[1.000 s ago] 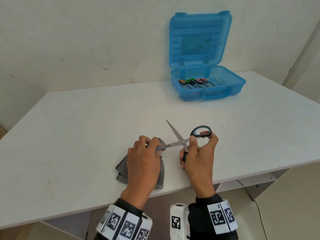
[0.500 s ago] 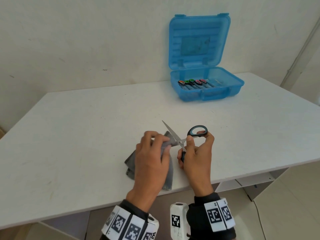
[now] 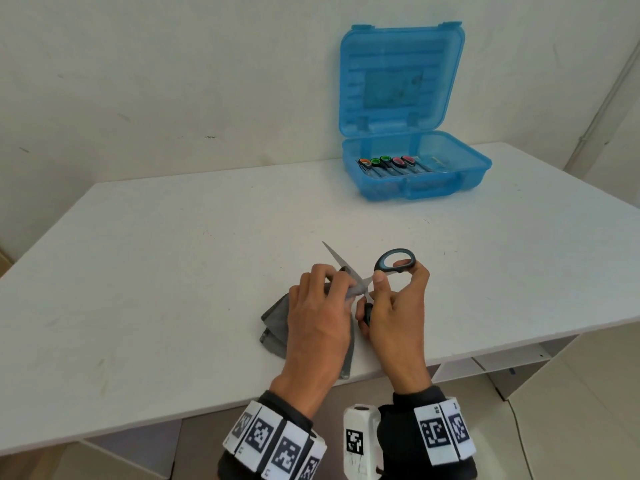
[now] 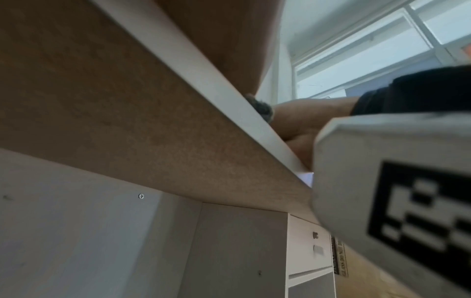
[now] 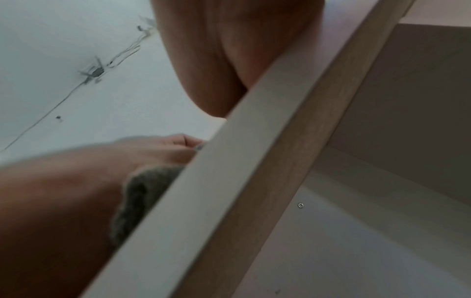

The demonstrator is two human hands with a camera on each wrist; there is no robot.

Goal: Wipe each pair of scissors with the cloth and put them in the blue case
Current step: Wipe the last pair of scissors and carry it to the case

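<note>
Lower centre of the head view: the left hand [image 3: 317,317] pinches the crumpled grey cloth [image 3: 273,323] around one blade of the open black-handled steel scissors [image 3: 377,271]; just right, the right hand [image 3: 394,317] grips their handles above the white surface [image 3: 156,271]. Upper right, the open translucent blue plastic case [image 3: 408,126] holds other scissors

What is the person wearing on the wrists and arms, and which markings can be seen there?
Both hands, left hand and right hand, are bare. Each forearm has a black sleeve. Over each sleeve sits a wristband of white panels printed with black square code markers. A white boxy camera unit with one such marker hangs at the right wrist's inner side. No cables are visible.
</note>
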